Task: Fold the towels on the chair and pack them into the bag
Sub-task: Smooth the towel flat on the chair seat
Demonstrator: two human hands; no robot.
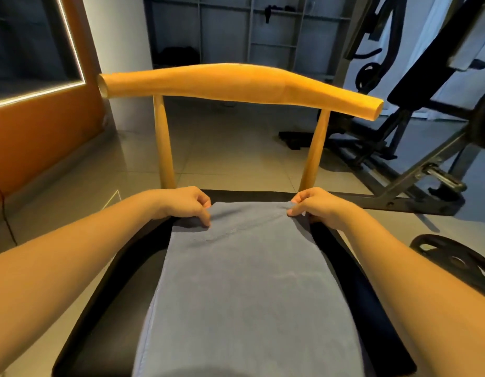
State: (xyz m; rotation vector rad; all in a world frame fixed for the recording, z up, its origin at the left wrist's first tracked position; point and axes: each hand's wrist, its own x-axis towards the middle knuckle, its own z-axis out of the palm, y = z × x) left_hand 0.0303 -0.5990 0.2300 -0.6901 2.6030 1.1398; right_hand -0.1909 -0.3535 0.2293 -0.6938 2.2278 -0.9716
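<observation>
Beyond the chair (236, 85), weight bench (426, 74), shelving (252, 36).

This looks like a gym room. A padded weight bench (431, 58) stands at the right, a weight plate (453, 261) lies on the tiled floor (230, 148), and grey shelves (263, 28) line the far wall.

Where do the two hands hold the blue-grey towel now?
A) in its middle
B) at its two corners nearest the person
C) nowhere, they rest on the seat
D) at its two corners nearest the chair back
D: the left hand and the right hand each pinch a far corner of the towel, just before the back posts of the chair.
</observation>
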